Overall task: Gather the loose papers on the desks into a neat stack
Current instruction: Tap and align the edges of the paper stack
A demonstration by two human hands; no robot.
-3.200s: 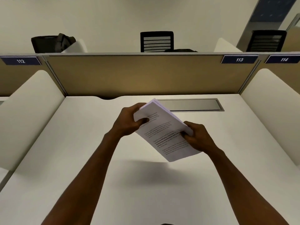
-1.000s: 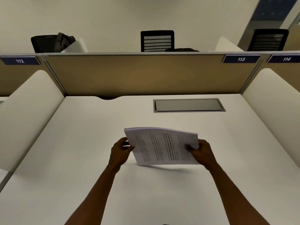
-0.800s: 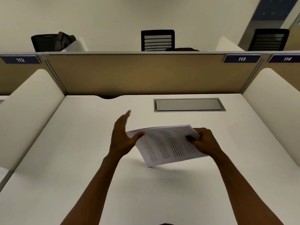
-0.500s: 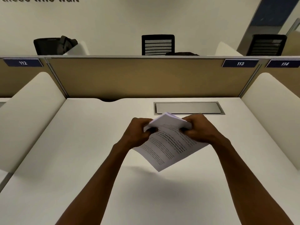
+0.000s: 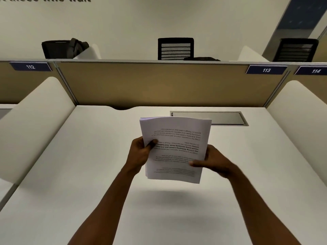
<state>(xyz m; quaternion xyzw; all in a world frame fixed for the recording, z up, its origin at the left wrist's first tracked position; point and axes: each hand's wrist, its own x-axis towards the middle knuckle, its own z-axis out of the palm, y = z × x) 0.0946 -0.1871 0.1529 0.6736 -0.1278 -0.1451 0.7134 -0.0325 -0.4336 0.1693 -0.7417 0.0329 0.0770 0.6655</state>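
Observation:
A stack of white printed papers [image 5: 174, 138] hangs upright above the white desk [image 5: 79, 174], its text upside down to me. My left hand [image 5: 138, 154] grips the stack's left edge, thumb on the front sheet. My right hand [image 5: 213, 161] grips the lower right edge, thumb across the page. The sheets look squared, with a slight curl along the top edge. A soft shadow lies on the desk below the stack.
A grey cable hatch [image 5: 221, 118] is set into the desk behind the papers. A tan partition [image 5: 159, 84] closes the back, white side dividers [image 5: 35, 121] flank the desk. Black chairs [image 5: 175, 48] stand beyond the partition.
The stack has turned from a tilted diagonal to upright. My hands have moved from pinching its top corner to holding its left and right edges.

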